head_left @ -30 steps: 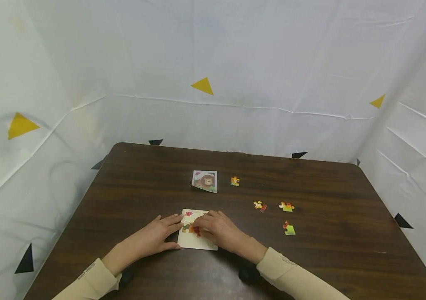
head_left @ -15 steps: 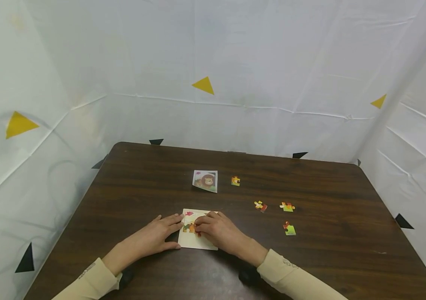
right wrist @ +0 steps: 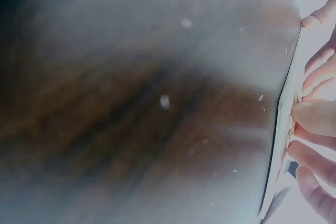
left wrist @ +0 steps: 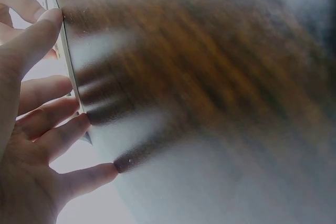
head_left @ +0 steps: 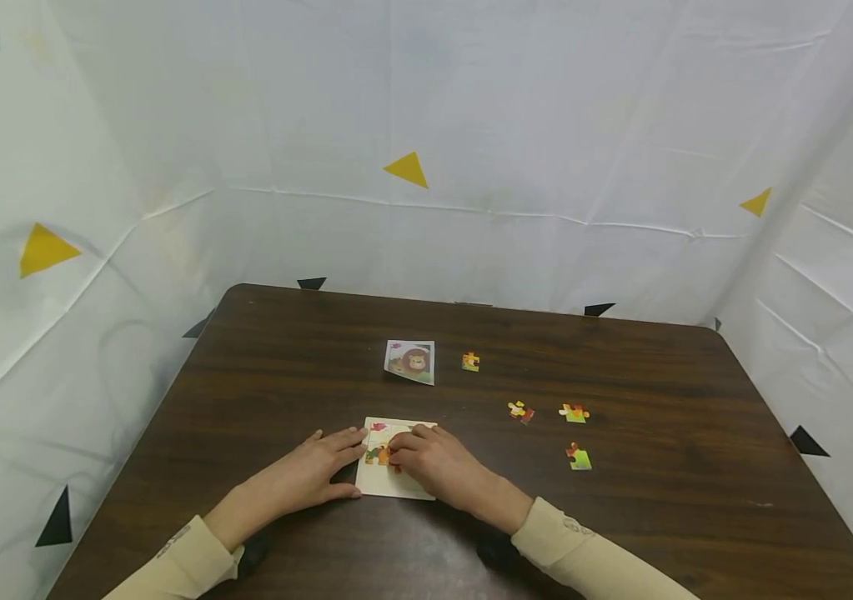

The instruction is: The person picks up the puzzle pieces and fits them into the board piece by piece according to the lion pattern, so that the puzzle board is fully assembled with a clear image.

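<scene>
A pale puzzle board (head_left: 384,485) lies on the table, its upper left filled with joined pieces in pink, green and orange. At its left edge my left hand (head_left: 309,473) rests with fingers spread and fairly straight; the left wrist view shows the thumb (left wrist: 43,32) against the board's edge. Over the board's right half, my right hand (head_left: 441,468) bends its fingers and pinches a reddish-brown puzzle piece (head_left: 397,469), mostly covered by the fingers. In the right wrist view, the right thumb (right wrist: 315,119) and fingertips are down at the board's surface.
A lion picture card (head_left: 409,362) with a lifted lower edge lies beyond the board. Loose puzzle pieces lie to its right: one near the card (head_left: 470,362), a yellow-red one (head_left: 520,412), an orange one (head_left: 574,413) and a green one (head_left: 579,458). White sheeting surrounds the brown table (head_left: 283,333).
The right hand's fingers have drawn slightly right and curled more over the board, uncovering more of the orange pieces. My left hand and the loose pieces stay where they were.
</scene>
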A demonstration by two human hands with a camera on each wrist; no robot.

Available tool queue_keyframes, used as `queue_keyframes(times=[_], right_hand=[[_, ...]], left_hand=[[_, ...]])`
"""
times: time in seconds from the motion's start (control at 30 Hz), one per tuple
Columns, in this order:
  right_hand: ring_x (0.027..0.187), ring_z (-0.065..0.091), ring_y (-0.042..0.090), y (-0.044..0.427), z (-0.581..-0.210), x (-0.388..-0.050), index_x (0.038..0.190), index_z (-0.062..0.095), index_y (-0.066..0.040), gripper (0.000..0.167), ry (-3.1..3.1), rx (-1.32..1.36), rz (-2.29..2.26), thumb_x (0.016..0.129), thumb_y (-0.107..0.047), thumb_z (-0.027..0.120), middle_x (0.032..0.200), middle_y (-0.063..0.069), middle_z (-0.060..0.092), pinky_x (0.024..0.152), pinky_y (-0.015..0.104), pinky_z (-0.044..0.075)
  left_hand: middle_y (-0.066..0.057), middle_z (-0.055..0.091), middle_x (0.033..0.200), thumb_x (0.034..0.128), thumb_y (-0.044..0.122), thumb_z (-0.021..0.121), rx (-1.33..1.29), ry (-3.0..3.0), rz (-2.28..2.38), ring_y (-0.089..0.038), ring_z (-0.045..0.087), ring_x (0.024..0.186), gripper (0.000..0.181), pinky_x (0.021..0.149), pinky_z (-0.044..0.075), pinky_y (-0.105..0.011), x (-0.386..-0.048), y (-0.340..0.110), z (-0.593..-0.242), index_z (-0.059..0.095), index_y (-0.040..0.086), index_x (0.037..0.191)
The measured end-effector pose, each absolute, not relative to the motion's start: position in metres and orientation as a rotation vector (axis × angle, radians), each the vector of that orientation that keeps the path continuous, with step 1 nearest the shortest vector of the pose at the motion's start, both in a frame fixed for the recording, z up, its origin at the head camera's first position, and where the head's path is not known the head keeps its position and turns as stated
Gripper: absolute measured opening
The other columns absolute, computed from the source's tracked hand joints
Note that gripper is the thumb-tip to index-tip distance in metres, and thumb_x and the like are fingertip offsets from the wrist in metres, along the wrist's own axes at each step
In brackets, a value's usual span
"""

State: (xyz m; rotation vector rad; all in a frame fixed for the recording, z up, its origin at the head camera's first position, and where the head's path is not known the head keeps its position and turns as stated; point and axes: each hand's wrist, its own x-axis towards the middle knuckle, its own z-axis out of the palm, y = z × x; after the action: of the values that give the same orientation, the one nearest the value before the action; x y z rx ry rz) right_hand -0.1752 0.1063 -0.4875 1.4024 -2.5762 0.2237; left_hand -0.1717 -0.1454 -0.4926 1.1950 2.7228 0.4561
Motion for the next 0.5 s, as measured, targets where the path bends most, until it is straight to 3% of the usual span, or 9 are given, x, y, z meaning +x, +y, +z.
queue_keyframes(times=[0.5], right_hand=[[0.106,0.059,0.016,0.1068,-0.4851,-0.1724,0.104,0.074,-0.018,0.017,-2.612,1.42,0.169,0.088,-0.014,0.071,0.113,-0.004,0.066,0.086,0.037,0.051]], left_hand=[[-0.015,0.043,0.147,0.0874,0.041,0.069,1.191,2.722,0.466,-0.033,0.043,0.133,0.062,0.095,0.037,-0.067,-0.1707,-0.1461,-0.4936,0.056,0.001,0.133]])
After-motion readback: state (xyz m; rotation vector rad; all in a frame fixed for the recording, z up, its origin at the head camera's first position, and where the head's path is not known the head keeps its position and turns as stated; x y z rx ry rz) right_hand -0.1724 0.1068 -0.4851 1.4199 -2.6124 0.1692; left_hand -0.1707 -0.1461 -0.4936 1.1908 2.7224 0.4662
